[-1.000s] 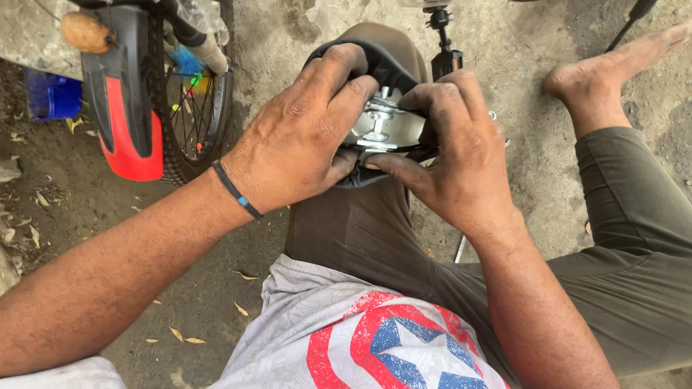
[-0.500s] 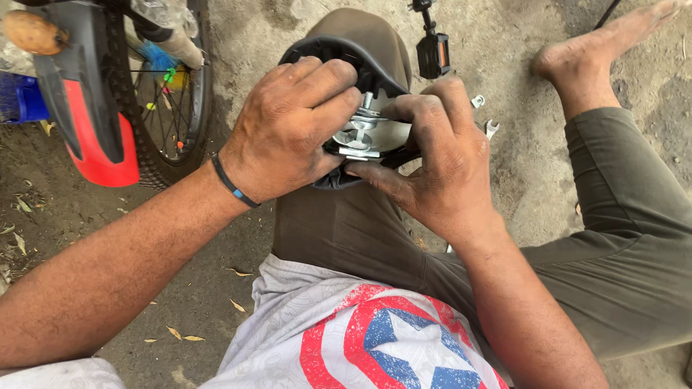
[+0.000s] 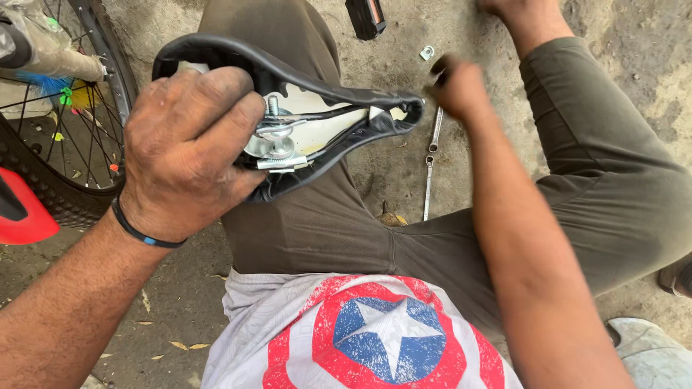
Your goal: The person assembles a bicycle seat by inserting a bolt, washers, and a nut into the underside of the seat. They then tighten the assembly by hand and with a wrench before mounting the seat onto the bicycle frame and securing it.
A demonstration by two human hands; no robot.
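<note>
My left hand (image 3: 187, 151) grips a black bicycle saddle (image 3: 346, 108) turned underside up over my left thigh. Its white base and a silver seat clamp with a bolt (image 3: 277, 144) show just beside my fingers. My right hand (image 3: 461, 90) is off the saddle, past its narrow end and above the ground. It is blurred with the fingers curled, and I cannot tell whether it holds anything. A slim metal wrench (image 3: 430, 162) lies on the dirt just below that hand, between my legs.
A bicycle wheel (image 3: 65, 194) with spokes and a red fender (image 3: 21, 216) stands at the left. A small metal fitting (image 3: 427, 52) and a black pedal (image 3: 369, 16) lie on the dirt ahead. My bent right leg (image 3: 598, 166) fills the right side.
My right hand has let go of the saddle clamp and swung out to the right. My left hand now holds the saddle alone, tilted so its underside faces me.
</note>
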